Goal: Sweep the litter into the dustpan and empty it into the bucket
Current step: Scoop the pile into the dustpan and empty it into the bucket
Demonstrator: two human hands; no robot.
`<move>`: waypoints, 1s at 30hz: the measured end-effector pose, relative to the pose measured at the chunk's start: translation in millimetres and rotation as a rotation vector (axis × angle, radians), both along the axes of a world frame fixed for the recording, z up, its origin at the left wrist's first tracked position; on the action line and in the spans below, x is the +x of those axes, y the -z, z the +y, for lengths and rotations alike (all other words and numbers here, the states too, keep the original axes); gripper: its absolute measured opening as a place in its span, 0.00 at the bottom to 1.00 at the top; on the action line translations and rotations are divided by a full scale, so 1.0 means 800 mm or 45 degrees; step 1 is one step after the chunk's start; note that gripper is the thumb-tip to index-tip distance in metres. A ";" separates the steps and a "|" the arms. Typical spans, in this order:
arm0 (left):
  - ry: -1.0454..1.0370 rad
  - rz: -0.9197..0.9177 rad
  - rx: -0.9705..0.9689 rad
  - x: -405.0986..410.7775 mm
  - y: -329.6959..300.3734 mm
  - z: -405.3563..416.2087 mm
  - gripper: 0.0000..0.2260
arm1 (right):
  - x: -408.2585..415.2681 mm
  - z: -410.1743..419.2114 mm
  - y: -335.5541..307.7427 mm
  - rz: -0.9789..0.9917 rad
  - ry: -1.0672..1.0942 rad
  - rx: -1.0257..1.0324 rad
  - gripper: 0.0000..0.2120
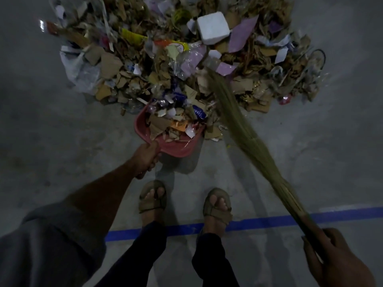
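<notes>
A big heap of litter (259, 59), torn cardboard, paper and plastic wrap, covers the floor ahead of me. A red dustpan (172, 147) sits at the heap's near edge, its mouth facing the pile, with scraps of cardboard and paper inside. My left hand (146, 159) grips the dustpan's handle from the near side. My right hand (333, 255), at the lower right, holds the thin end of a straw broom (246, 133). The broom slants up and left, its brush tip resting in the litter just right of the dustpan. No bucket is in sight.
My two sandalled feet (153, 198) stand just behind the dustpan. A blue tape line (331, 217) crosses the grey concrete floor under my feet. A white foam block (213, 27) lies high in the heap. A crumpled clear plastic bag (80, 69) lies at the heap's left edge.
</notes>
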State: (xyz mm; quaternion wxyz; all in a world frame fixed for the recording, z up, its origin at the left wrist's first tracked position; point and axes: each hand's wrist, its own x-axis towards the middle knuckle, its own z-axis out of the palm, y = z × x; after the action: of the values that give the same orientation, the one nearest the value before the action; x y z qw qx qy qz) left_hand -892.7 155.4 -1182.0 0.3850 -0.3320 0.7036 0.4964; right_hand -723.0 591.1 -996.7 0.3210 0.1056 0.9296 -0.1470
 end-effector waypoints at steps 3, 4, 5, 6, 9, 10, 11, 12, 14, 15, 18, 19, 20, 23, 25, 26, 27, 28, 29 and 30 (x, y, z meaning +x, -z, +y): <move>-0.047 -0.020 -0.024 0.000 0.007 0.000 0.24 | -0.004 -0.010 0.005 0.076 0.037 0.047 0.40; -0.061 -0.021 -0.031 0.000 0.009 -0.001 0.24 | -0.011 -0.016 0.009 0.140 0.023 0.047 0.41; -0.072 -0.019 -0.032 -0.001 0.010 -0.001 0.24 | -0.021 -0.022 0.014 0.190 0.002 0.037 0.41; -0.076 -0.016 -0.031 -0.002 0.012 -0.003 0.24 | -0.035 -0.030 0.021 0.218 -0.023 0.026 0.40; -0.066 -0.032 -0.053 -0.008 0.019 -0.010 0.24 | -0.098 -0.052 0.051 0.226 -0.150 0.039 0.35; -0.052 -0.025 -0.062 -0.013 0.021 -0.013 0.24 | -0.124 -0.060 0.065 0.243 -0.219 0.058 0.34; -0.028 -0.009 -0.073 -0.018 0.024 -0.017 0.25 | -0.149 -0.068 0.080 0.272 -0.297 0.081 0.32; 0.005 0.014 -0.088 -0.024 0.026 -0.020 0.25 | -0.174 -0.074 0.097 0.302 -0.365 0.099 0.30; 0.045 0.040 -0.111 -0.035 0.030 -0.027 0.26 | -0.220 -0.081 0.126 0.324 -0.447 0.129 0.28; 0.047 0.046 -0.111 -0.039 0.031 -0.029 0.26 | -0.238 -0.079 0.138 0.317 -0.481 0.134 0.28; 0.061 0.109 -0.127 -0.046 0.031 -0.028 0.25 | -0.265 -0.062 0.151 0.250 -0.673 0.053 0.30; 0.052 0.130 -0.136 -0.045 0.029 -0.026 0.24 | -0.267 -0.056 0.146 0.214 -0.745 0.016 0.32; 0.038 0.148 -0.139 -0.042 0.025 -0.025 0.23 | -0.266 -0.051 0.137 0.183 -0.793 -0.018 0.33; -0.003 0.171 -0.113 -0.026 0.005 -0.025 0.23 | -0.245 -0.042 0.099 0.143 -0.812 -0.101 0.36; -0.054 0.184 -0.063 -0.011 -0.020 -0.026 0.23 | -0.217 -0.041 0.065 0.110 -0.793 -0.150 0.36; -0.087 0.193 -0.037 -0.005 -0.036 -0.026 0.23 | -0.202 -0.041 0.047 0.091 -0.786 -0.176 0.35; -0.111 0.205 -0.020 0.000 -0.055 -0.024 0.24 | -0.186 -0.042 0.029 0.081 -0.775 -0.196 0.35; -0.125 0.224 -0.012 0.005 -0.076 -0.023 0.24 | -0.171 -0.043 0.010 0.075 -0.756 -0.200 0.34; -0.130 0.244 -0.005 0.009 -0.098 -0.022 0.25 | -0.155 -0.045 -0.011 0.070 -0.723 -0.193 0.34; -0.131 0.255 0.002 0.013 -0.122 -0.021 0.25 | -0.138 -0.048 -0.033 0.069 -0.679 -0.185 0.33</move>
State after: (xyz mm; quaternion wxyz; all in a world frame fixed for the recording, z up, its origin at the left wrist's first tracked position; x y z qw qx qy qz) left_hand -882.6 138.7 -1084.7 0.2869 -0.3161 0.7202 0.5469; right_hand -833.7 553.1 -970.0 0.3299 -0.1700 0.9199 -0.1265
